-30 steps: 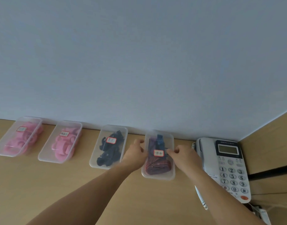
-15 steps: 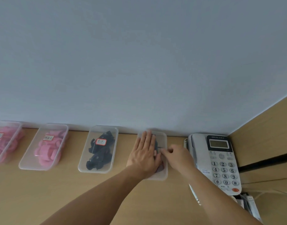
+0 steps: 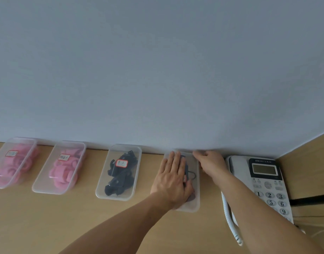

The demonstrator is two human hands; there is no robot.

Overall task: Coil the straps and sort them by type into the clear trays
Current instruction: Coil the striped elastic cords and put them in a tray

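Wooden desk (image 3: 47,220): four trays (image 3: 119,196), telephone (image 3: 263,182).

Wall (image 3: 157,70) behind trays (image 3: 119,196); telephone (image 3: 265,182) right.

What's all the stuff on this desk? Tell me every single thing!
pink-strap trays: two, clear, left end of the row by the wall
pink straps: a pile in each, pink, inside those two
black-strap tray: one, clear, third along
black straps: a bundle, black, inside it
right tray: one, clear, beside the phone
dark straps: mostly hidden, dark, inside right tray
labels: three showing, white with red border, on tray tops
phone: one, white with black display panel, far right
phone cord: one, white, coiled, left of phone
desk: one, light wood
left hand: flat on top of right tray
right hand: fingers curled on right tray's far corner
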